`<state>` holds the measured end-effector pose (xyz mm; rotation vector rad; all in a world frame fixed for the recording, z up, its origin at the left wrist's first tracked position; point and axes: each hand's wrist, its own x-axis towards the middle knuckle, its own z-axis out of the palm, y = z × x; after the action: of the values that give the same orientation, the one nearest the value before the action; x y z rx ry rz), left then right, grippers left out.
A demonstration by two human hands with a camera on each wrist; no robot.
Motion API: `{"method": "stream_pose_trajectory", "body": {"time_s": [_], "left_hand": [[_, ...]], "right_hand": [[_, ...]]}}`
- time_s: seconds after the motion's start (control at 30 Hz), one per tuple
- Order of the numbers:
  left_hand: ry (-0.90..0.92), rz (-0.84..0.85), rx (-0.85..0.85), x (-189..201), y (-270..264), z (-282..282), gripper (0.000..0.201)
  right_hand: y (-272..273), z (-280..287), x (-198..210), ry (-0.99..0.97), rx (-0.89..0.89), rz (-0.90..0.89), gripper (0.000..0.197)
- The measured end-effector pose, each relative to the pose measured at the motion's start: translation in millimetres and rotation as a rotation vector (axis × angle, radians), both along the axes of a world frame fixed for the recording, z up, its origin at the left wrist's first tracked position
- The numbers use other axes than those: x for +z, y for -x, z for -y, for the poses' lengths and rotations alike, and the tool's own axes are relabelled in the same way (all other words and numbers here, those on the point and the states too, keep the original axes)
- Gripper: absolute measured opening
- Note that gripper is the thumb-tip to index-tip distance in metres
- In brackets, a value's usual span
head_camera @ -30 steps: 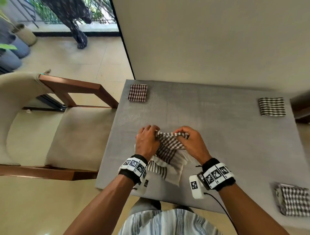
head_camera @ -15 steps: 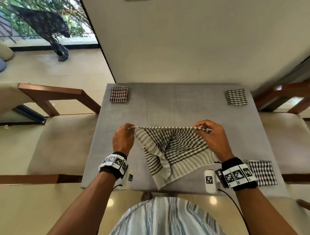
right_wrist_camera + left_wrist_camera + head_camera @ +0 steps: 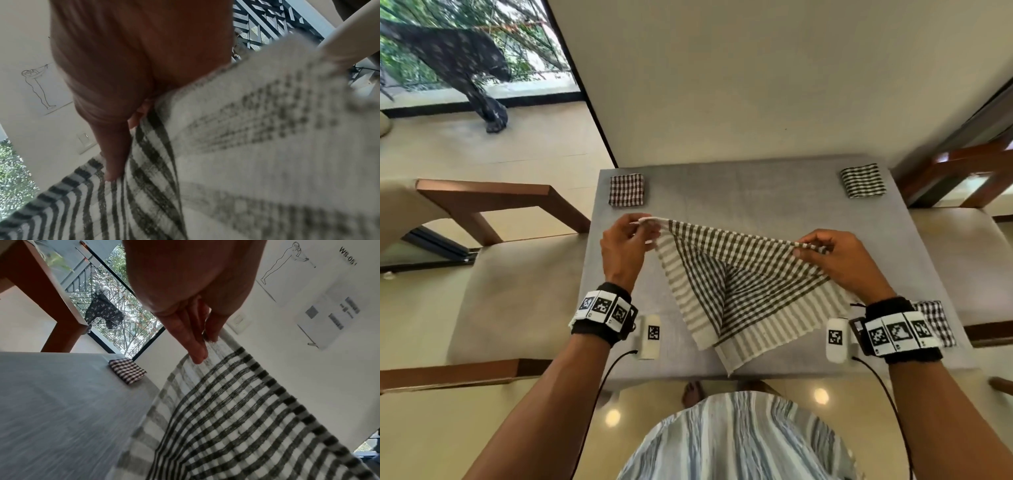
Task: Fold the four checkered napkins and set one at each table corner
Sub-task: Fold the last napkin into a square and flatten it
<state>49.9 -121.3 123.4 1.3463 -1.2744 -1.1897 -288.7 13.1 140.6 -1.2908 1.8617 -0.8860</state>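
Observation:
An olive-and-white checkered napkin (image 3: 739, 284) hangs spread out above the grey table (image 3: 722, 192), its lower corner drooping near the front edge. My left hand (image 3: 643, 226) pinches its upper left corner. My right hand (image 3: 806, 246) pinches the upper right corner. In the left wrist view the napkin (image 3: 236, 410) falls from my fingers (image 3: 195, 344). In the right wrist view the cloth (image 3: 226, 162) is blurred under my hand. Folded napkins lie at three corners: maroon (image 3: 627, 190) far left, black (image 3: 863, 180) far right, and one (image 3: 936, 322) near right, partly behind my right wrist.
Cushioned wooden chairs stand on the left (image 3: 493, 274) and right (image 3: 962, 246) of the table. A white wall rises behind the table's far edge. A window with greenery and a dark hanging cloth (image 3: 458, 58) is at the far left.
My hands have moved apart and lifted, pulling the bunched napkin open into a stretched sheet. The head view has shifted so the whole table shows.

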Motion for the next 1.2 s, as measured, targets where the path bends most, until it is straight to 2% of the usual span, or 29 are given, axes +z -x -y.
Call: {"method": "stream_pose_trajectory", "body": {"time_s": [0.1,0.27,0.47,0.57,0.7,0.83,0.9,0.97,1.07,1.13,1.2], "left_hand": [[0.001,-0.002,-0.011,3,17,16,0.012],[-0.035,0.099,-0.048,-13,56,60,0.020],[-0.225,0.218,-0.251,-45,97,94,0.065],[-0.300,0.296,-0.281,-63,104,86,0.069],[-0.330,0.527,-0.240,-86,87,54,0.056],[-0.445,0.684,-0.048,-118,51,17,0.051],[-0.513,0.714,-0.017,-132,37,1,0.052],[-0.505,0.744,-0.032,-143,31,-12,0.052],[-0.468,0.781,-0.032,-149,30,-22,0.052],[-0.479,0.784,-0.040,-150,31,-24,0.053],[-0.489,0.768,-0.048,-150,29,-27,0.046]], "right_hand": [[21,26,-5,0.012,0.029,-0.063,0.010],[66,86,-21,0.038,0.074,-0.206,0.014],[102,156,-68,0.037,0.053,-0.265,0.023],[107,168,-99,0.066,0.025,-0.315,0.030],[82,149,-130,0.077,0.049,-0.286,0.023],[30,93,-141,0.117,0.315,-0.325,0.009],[5,61,-146,0.076,0.483,-0.326,0.015],[-15,32,-152,0.027,0.686,-0.331,0.027],[-41,-2,-162,-0.034,0.938,-0.468,0.043],[-53,-18,-167,-0.116,0.990,-0.577,0.054],[-62,-31,-171,-0.137,0.929,-0.635,0.053]]}}
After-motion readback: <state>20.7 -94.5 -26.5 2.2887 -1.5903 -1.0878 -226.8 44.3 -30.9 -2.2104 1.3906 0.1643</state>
